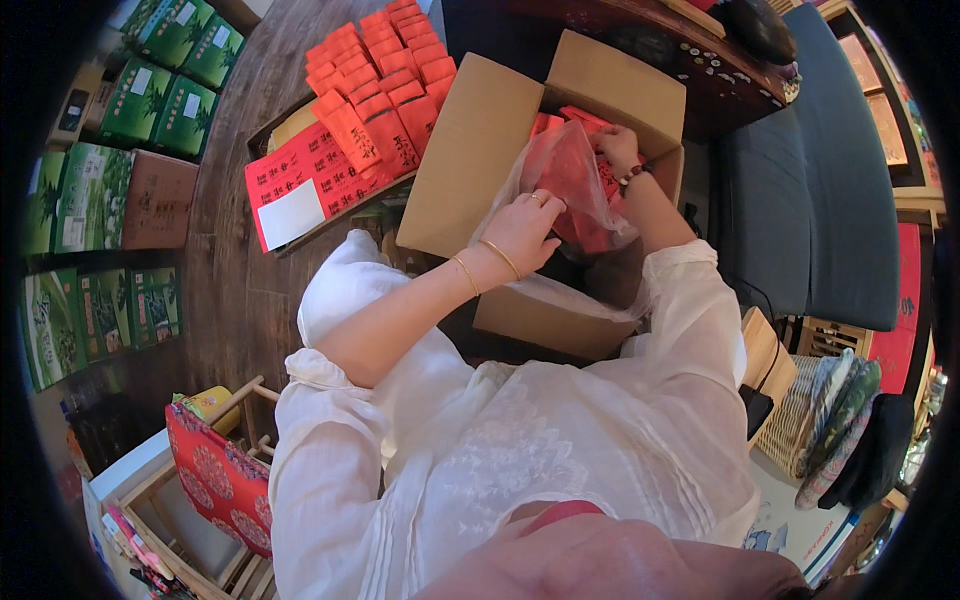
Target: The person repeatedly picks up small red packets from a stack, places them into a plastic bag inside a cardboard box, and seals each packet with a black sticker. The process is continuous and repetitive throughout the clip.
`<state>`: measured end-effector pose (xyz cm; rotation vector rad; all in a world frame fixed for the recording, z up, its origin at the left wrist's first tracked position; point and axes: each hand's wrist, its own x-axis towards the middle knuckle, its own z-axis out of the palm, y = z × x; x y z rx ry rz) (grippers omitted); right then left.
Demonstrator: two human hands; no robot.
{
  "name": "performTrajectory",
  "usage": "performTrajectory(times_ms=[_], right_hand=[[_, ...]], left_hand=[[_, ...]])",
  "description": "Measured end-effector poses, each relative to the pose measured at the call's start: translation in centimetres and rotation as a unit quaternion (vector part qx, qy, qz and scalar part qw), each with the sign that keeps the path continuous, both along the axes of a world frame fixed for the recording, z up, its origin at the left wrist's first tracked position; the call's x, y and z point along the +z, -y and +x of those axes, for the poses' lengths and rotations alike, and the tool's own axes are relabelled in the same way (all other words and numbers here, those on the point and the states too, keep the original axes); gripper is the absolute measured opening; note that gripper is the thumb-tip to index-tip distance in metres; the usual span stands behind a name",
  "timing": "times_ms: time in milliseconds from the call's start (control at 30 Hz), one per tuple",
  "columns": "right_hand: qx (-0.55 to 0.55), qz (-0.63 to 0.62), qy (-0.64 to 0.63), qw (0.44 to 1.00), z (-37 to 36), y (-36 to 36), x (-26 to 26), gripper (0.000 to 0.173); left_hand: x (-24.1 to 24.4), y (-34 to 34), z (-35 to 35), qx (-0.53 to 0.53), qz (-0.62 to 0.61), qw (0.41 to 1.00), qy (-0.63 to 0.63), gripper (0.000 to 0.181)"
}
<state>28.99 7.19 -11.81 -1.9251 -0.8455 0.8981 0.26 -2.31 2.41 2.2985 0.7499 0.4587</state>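
Note:
An open cardboard box (457,161) stands before me, lined with a clear plastic bag (600,176) that holds red packets (559,169). My left hand (525,232), with gold bangles at its wrist and a ring, pinches the bag's edge over the box. The arm on the right ends in my right hand (619,150), which wears a bead bracelet and reaches into the box among the red packets; its fingertips are partly hidden, so its hold is unclear. Left of the box, rows of red packets (382,97) and a printed red sheet (289,169) lie on a tray.
Green cartons (135,105) are stacked at the far left. A dark cushioned bench (810,195) stands on the right, with a woven basket (791,412) below it. A wooden chair with a red patterned cushion (217,476) is at lower left.

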Motion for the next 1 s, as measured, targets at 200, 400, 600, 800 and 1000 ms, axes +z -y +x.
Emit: performTrajectory(times_ms=[200,400,600,800,1000], right_hand=[[-0.026,0.131,-0.037,0.990,0.4,4.3,11.9,0.015],[0.126,0.179,-0.184,0.958,-2.4,13.2,21.4,0.011],[0.174,0.190,-0.325,0.910,-6.2,16.7,21.9,0.015],[0.150,0.184,-0.312,0.920,-6.5,16.8,20.2,0.021],[0.151,0.296,-0.013,0.943,-8.3,17.4,19.9,0.038]], left_hand=[[0.0,-0.9,0.5,0.020,0.021,0.995,0.100,0.041],[0.2,-1.6,1.5,0.051,-0.145,0.970,0.191,0.037],[3.6,-0.1,1.7,-0.115,-0.696,0.666,0.243,0.061],[2.3,-0.2,1.8,-0.192,-0.660,0.693,0.219,0.066],[-0.6,-0.8,2.0,-0.074,-0.498,0.846,0.176,0.043]])
